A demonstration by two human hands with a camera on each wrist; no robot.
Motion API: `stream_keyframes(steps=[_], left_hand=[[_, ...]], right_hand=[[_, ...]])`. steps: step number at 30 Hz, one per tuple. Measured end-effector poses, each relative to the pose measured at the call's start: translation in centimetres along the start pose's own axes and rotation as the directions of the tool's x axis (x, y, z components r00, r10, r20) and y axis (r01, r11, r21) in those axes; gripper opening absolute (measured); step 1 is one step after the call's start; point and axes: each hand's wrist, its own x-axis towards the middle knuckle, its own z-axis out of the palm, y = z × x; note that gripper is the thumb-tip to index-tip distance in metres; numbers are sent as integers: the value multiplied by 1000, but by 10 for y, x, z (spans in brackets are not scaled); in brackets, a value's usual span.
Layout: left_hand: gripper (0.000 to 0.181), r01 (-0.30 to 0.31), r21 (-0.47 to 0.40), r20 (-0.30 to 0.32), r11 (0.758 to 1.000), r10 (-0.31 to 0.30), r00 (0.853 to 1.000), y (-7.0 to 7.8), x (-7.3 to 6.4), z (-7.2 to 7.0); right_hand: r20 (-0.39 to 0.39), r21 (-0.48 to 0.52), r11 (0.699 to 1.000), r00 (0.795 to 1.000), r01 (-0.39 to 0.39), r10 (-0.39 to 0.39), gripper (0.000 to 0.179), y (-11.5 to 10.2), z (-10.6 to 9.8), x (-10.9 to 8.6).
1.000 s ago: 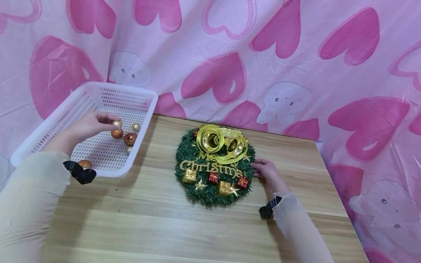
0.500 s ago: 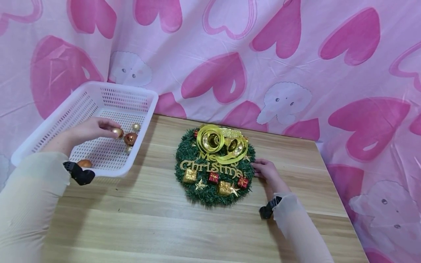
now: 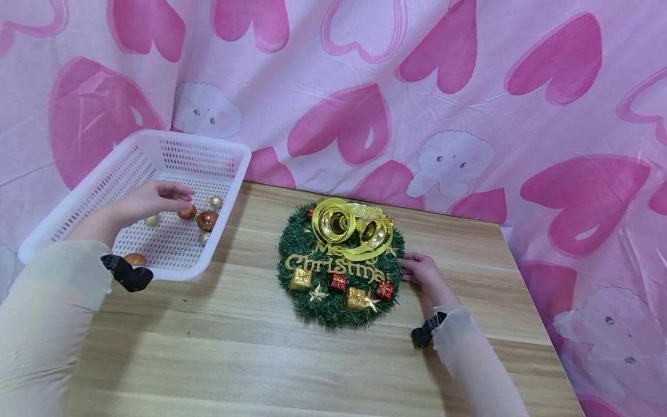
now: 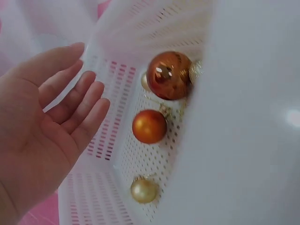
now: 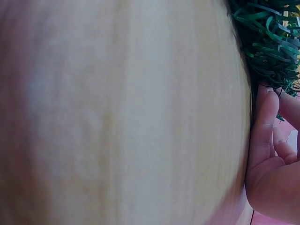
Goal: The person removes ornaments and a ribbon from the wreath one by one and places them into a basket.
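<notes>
My left hand (image 3: 152, 197) hovers inside the white plastic basket (image 3: 242, 168), fingers loosely extended and nothing in them. In the left wrist view a matte orange Christmas bauble (image 4: 149, 126), a shiny copper bauble (image 4: 169, 76) and a small gold bauble (image 4: 144, 190) lie on the basket floor, apart from that hand. A green Christmas wreath (image 3: 333, 315) lies flat on the table, with gold bells (image 3: 336, 225), a "Merry Christmas" sign (image 3: 333, 267) and small gift boxes. At its right edge my right hand (image 3: 423, 273) pinches the greenery between thumb and finger; the fingertips are partly hidden.
Another orange bauble (image 3: 135, 259) sits by the basket's near wall, and small gold ones (image 3: 216, 201) lie to the right. The wooden table (image 3: 250, 359) ends at a pink heart-patterned curtain (image 3: 344, 121) behind. Bare wood separates basket and wreath.
A small gold bauble, held in my left fingers a second ago, has been let go and lies in the basket below the hand. That hand dipped, then rose. My right hand stayed put.
</notes>
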Motion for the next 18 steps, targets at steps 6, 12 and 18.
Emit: stream_keyframes(steps=[6, 12, 18], left_hand=[[52, -40, -70, -37, 997, 38, 999, 19, 4, 0], [56, -50, -93, -20, 994, 48, 999, 44, 11, 5], [55, -87, -116, 4, 989, 88, 996, 71, 25, 17]], right_hand=[[14, 19, 1000, 1000, 3, -3, 45, 0, -1, 0], [18, 41, 999, 1000, 4, -5, 49, 0, -2, 1], [15, 24, 1000, 1000, 5, -5, 47, 0, -2, 0]])
